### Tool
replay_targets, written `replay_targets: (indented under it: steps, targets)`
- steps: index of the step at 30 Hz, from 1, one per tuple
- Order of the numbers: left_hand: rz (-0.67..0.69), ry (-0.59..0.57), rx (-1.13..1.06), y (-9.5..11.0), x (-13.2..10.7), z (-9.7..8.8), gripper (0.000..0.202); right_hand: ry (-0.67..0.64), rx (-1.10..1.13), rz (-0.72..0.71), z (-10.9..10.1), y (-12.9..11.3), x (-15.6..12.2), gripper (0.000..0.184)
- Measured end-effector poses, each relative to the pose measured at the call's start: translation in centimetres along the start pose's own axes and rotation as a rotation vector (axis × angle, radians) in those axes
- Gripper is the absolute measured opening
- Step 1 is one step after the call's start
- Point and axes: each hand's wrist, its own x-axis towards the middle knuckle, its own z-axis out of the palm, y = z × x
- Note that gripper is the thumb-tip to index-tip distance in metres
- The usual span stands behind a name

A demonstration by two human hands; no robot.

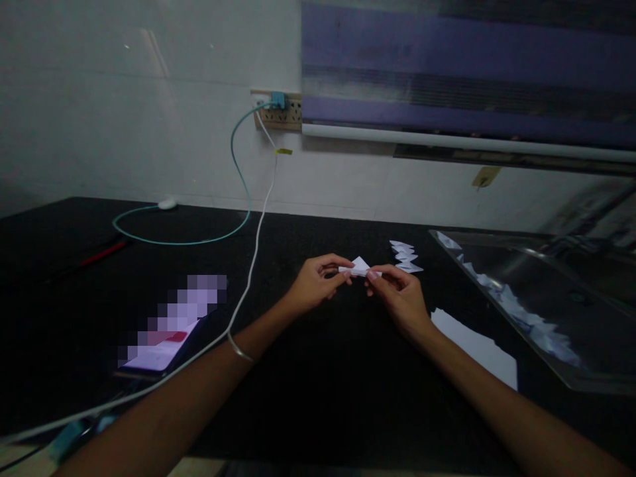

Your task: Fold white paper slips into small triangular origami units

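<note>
A small folded piece of white paper point(360, 266) with a pointed top is held up between my two hands over the black counter. My left hand point(318, 283) pinches its left end between thumb and fingers. On the other end, my right hand point(400, 295) has its thumb pressed against the paper. Just beyond my right hand lie several folded white paper pieces point(406, 257), stacked in a short row. A pile of flat white paper sheets point(477, 344) rests beside my right forearm, which hides part of it.
At the right is a metal sink point(536, 265) with many folded papers point(527, 315) along its near rim. A lit phone point(169, 331) lies at the left. A white cable point(256, 248) and a teal cable point(199, 242) run from the wall socket point(282, 112) across the counter.
</note>
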Motion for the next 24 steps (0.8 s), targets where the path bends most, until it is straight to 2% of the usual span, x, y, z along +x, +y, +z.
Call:
replay_targets:
  steps: [4,12,21,24]
  targets:
    - [0.024,-0.013,-0.072,-0.07,0.11,0.02,0.040,0.008,0.012,-0.001,-0.02,0.19,0.05,0.023]
    - [0.004,0.053,-0.112,-0.31,0.36,0.20,0.030,0.045,0.106,0.036,0.00,0.59,0.28,0.039]
    - [-0.049,0.052,-0.159,0.06,0.48,0.36,0.039,0.088,0.146,0.110,0.21,0.28,0.08,0.034]
    - [-0.082,0.013,-0.152,-0.29,0.48,0.60,0.043,0.095,0.196,0.108,0.37,0.39,-0.07,0.035]
